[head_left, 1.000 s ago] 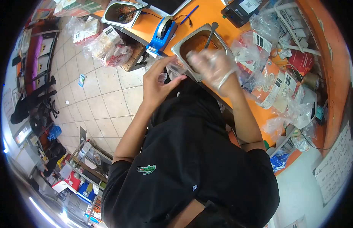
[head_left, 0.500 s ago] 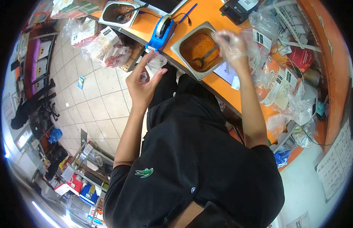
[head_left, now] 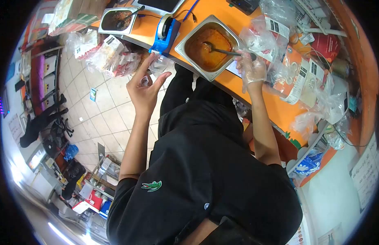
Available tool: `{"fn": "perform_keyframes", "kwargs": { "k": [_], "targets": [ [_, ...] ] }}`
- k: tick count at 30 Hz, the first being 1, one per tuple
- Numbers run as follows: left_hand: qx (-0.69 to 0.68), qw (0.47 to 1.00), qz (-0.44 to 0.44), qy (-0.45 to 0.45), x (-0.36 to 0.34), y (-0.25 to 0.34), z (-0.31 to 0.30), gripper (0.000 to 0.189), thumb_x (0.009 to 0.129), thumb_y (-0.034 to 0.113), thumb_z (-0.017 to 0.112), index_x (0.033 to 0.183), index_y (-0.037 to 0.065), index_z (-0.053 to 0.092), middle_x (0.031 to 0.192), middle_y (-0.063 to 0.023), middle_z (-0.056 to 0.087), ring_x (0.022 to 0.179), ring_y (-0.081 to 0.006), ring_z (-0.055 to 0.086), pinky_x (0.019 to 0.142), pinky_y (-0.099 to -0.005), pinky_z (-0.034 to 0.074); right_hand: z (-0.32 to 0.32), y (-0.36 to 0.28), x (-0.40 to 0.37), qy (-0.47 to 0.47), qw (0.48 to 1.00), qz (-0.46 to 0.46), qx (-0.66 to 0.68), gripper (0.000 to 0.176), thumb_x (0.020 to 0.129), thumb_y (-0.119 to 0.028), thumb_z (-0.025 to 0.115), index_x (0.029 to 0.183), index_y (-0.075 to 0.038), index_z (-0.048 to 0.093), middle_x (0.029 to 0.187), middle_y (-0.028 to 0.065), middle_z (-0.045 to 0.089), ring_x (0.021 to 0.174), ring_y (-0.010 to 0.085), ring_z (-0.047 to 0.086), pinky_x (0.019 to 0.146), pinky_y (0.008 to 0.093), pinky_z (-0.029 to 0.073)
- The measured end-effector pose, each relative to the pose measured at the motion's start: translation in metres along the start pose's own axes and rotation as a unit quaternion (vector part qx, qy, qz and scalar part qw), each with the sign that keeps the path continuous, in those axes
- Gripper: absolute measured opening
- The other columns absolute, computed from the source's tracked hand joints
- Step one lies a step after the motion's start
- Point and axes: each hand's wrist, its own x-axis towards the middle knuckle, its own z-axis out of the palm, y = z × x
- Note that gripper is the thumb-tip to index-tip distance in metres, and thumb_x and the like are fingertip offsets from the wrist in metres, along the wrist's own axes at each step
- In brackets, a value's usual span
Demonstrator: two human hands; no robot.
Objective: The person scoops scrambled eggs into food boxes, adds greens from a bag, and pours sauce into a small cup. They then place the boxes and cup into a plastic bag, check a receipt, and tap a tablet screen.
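Observation:
My right hand (head_left: 252, 68), in a clear plastic glove, grips the dark handle of a ladle (head_left: 223, 51). The ladle's bowl rests in orange-red sauce (head_left: 216, 37) inside a deep metal pan (head_left: 214, 76). Left of the pan, my bare left hand (head_left: 144, 90) holds a small clear plastic cup (head_left: 160, 65) between thumb and forefinger, just past the table's front edge. Another small clear plastic piece (head_left: 146, 81) shows against the palm of that hand; its kind is unclear.
A blue tape dispenser (head_left: 166, 36) stands on the orange table (head_left: 254, 107), left of the pan. Beyond it sits a smaller metal pan (head_left: 117, 31) of dark food with a spoon. Plastic bags (head_left: 293, 77) with printed labels crowd the right side. More bagged packs (head_left: 109, 57) lie at left.
My right hand has drawn down and come into focus on the ladle handle, and the ladle has swung so its bowl points left. The left hand still holds the cup.

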Motion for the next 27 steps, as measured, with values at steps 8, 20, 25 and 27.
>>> {"fn": "perform_keyframes", "kwargs": {
  "k": [8, 20, 25, 27],
  "targets": [
    [0.029, 0.996, 0.081, 0.027, 0.001, -0.006, -0.016, 0.061, 0.073, 0.012, 0.092, 0.128, 0.001, 0.069, 0.117, -0.0035, 0.075, 0.066, -0.0036, 0.042, 0.056, -0.0198, 0.034, 0.010, 0.012, -0.006, 0.044, 0.988, 0.111, 0.098, 0.034, 0.102, -0.028, 0.065, 0.109, 0.006, 0.068, 0.077, 0.0097, 0.066, 0.054, 0.0115, 0.055, 0.047, 0.0232, 0.040],
    [0.023, 0.997, 0.064, 0.043, -0.007, -0.010, -0.023, 0.062, 0.072, 0.013, 0.093, 0.129, 0.003, 0.070, 0.120, -0.0051, 0.075, 0.059, -0.0037, 0.035, 0.054, -0.0195, 0.033, -0.011, 0.030, -0.016, 0.131, 0.939, 0.094, 0.303, 0.031, 0.103, -0.027, 0.063, 0.109, 0.004, 0.062, 0.077, 0.0111, 0.064, 0.056, 0.0156, 0.055, 0.048, 0.0243, 0.041],
    [0.035, 0.997, 0.063, 0.029, -0.005, -0.008, -0.005, 0.059, 0.072, 0.015, 0.093, 0.126, 0.003, 0.071, 0.116, -0.0046, 0.076, 0.061, -0.0043, 0.038, 0.055, -0.0203, 0.035, -0.006, 0.005, -0.025, 0.158, 0.938, 0.042, 0.306, 0.033, 0.102, -0.028, 0.065, 0.112, 0.004, 0.062, 0.079, 0.0120, 0.065, 0.058, 0.0161, 0.057, 0.048, 0.0237, 0.042],
    [0.001, 0.998, 0.055, 0.013, -0.001, -0.008, 0.006, 0.060, 0.073, 0.015, 0.093, 0.127, 0.003, 0.070, 0.114, -0.0066, 0.076, 0.065, -0.0042, 0.043, 0.058, -0.0210, 0.038, -0.001, -0.011, -0.031, 0.162, 0.938, 0.004, 0.306, 0.034, 0.101, -0.028, 0.066, 0.113, 0.004, 0.062, 0.079, 0.0125, 0.065, 0.058, 0.0160, 0.057, 0.048, 0.0241, 0.042]
  ]
}}
